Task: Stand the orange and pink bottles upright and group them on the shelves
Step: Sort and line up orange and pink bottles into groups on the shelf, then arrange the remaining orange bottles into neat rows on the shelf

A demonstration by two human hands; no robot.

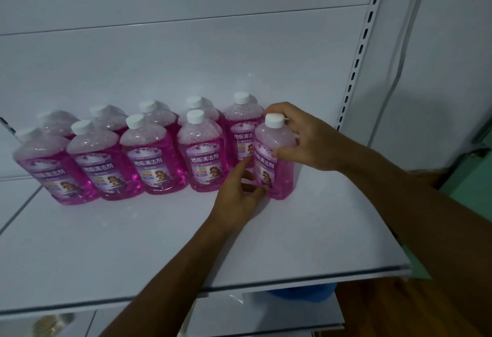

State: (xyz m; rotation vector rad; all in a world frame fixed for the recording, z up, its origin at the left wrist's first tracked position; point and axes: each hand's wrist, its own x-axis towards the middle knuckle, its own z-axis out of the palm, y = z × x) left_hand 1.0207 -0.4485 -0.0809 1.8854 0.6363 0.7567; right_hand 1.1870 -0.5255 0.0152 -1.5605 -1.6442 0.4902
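On a white shelf, nine pink bottles with white caps stand upright in two rows toward the far left, five in the far row and four in the near row, packed close together with their purple labels facing out. Just right of the near row stands a tenth pink bottle, upright and close beside its neighbours. The left hand grips this bottle low on its near left side, fingers curled against the label at its base. The right hand grasps it from the right, thumb on the label and fingers reaching round the white cap. At the far right rises the slotted upright of the shelving.
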